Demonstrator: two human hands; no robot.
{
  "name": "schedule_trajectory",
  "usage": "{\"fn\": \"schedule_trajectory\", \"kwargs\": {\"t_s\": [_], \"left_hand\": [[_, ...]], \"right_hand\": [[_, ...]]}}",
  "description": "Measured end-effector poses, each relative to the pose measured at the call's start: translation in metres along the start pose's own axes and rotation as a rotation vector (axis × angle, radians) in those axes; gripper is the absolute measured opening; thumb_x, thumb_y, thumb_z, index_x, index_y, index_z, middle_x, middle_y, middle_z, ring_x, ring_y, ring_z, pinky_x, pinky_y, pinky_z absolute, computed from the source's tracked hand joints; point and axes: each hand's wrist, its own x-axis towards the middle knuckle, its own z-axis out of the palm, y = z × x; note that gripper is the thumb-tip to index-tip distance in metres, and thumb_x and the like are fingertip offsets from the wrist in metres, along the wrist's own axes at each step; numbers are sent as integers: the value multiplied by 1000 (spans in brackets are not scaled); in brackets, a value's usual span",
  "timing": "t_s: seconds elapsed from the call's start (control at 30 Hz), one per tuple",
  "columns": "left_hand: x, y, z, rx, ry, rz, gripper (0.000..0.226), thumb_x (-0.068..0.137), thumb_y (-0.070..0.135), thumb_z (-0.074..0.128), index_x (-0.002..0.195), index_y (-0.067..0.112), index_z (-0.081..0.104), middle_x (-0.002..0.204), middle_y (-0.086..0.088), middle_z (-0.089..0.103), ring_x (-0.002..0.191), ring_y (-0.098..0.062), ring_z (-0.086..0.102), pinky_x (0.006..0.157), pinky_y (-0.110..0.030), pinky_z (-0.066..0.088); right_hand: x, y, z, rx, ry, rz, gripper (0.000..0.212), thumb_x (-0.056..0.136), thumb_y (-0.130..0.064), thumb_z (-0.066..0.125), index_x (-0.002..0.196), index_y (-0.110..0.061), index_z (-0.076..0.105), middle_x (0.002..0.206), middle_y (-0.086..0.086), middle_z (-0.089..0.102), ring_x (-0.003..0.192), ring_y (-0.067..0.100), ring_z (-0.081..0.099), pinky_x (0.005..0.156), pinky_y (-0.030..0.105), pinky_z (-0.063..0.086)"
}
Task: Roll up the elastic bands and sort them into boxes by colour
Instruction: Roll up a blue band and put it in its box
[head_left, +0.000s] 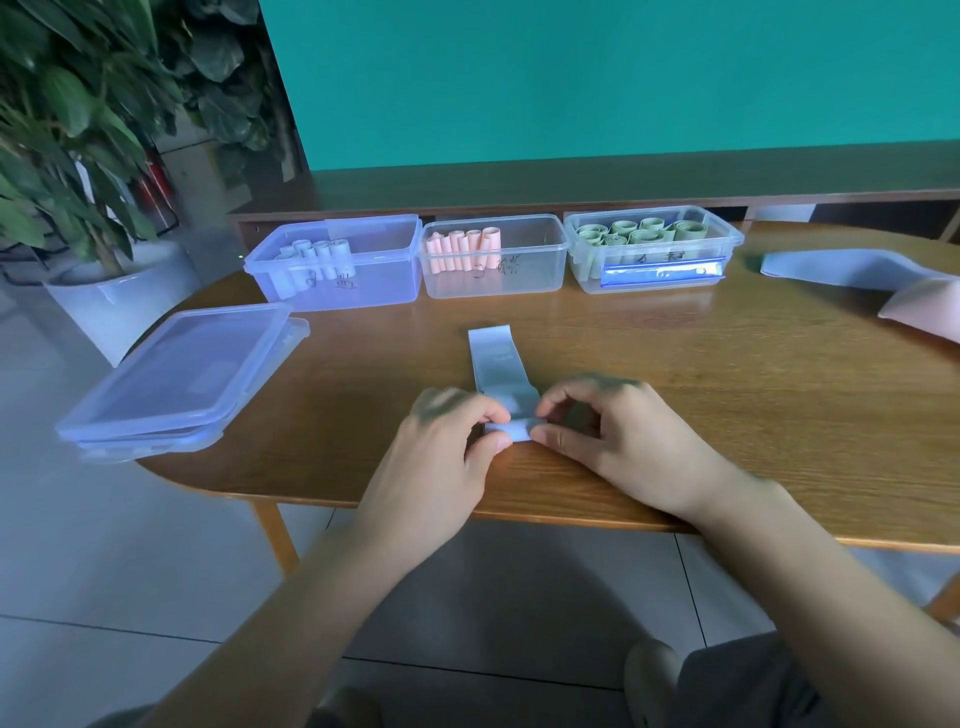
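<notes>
Wood-grain table (675, 364) carries everything, and its right end is cut off. At the left edge lie stacked lids (182, 374), overhanging. Along the back stand 3 boxes: the left box (337, 265) with pale blue rolls, the middle box (496, 257) with pink rolls, the right box (654, 249) with green rolls; the handwriting on their fronts is too blurred to read. The left hand (447, 441) and right hand (613, 431) each pinch, thumb against curled fingers, the rolled near end of a pale blue band (493, 358). Its flat length runs straight away from the person toward the boxes. At far right, loose bands (857, 270) lie partly out of view.
</notes>
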Motion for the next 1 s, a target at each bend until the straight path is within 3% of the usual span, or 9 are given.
{"fn": "schedule_trajectory", "kwargs": {"t_s": [0.13, 0.23, 0.33, 0.5, 0.7, 0.9, 1.0], "left_hand": [[3, -3, 2, 12, 25, 13, 15, 95, 29, 65, 107, 24, 72, 106, 10, 59, 95, -6, 55, 82, -22, 49], [6, -3, 2, 11, 34, 10, 16, 95, 30, 65, 106, 23, 74, 105, 8, 60, 93, -6, 56, 82, -25, 51], [7, -4, 2, 24, 59, 17, 16, 94, 28, 67, 106, 21, 75, 105, 6, 61, 91, -7, 57, 81, -26, 53], [5, -3, 3, 0, 27, -12, 25, 92, 34, 69, 116, 28, 68, 112, 13, 57, 99, -3, 53, 81, -24, 51], [11, -3, 5, 19, 18, -25, 19, 89, 30, 72, 107, 29, 68, 103, 18, 57, 94, -1, 48, 77, -14, 37], [16, -3, 6, 34, 15, -57, 15, 90, 29, 71, 105, 27, 69, 100, 15, 61, 89, -2, 50, 72, -5, 34], [15, -4, 6, 24, 29, -73, 17, 89, 31, 73, 106, 26, 68, 100, 14, 64, 89, -2, 53, 73, -7, 36]], "right_hand": [[2, 0, 4, -26, 54, -29, 22, 89, -53, 63, 101, -35, 67, 95, -21, 60, 79, 5, 58, 74, 41, 54], [3, 0, 4, -23, 39, -46, 20, 88, -46, 70, 105, -37, 66, 102, -24, 56, 82, -1, 55, 75, 37, 53], [6, 1, 5, -21, 23, -32, 19, 86, -43, 75, 101, -38, 66, 102, -20, 61, 78, 5, 56, 74, 41, 53], [12, 4, 5, -7, 20, -18, 14, 88, -44, 73, 101, -39, 68, 101, -20, 64, 83, 3, 57, 79, 44, 53], [17, 5, 4, -2, 14, -18, 23, 90, -51, 64, 105, -36, 72, 105, -21, 64, 92, 3, 59, 84, 44, 53], [17, 2, 8, -9, 57, -68, 11, 93, -35, 70, 104, -33, 70, 105, -21, 60, 82, -2, 55, 77, 40, 54], [18, 2, 6, -1, 30, -56, 12, 91, -38, 71, 102, -35, 70, 104, -21, 62, 82, 2, 57, 75, 42, 54]]}}
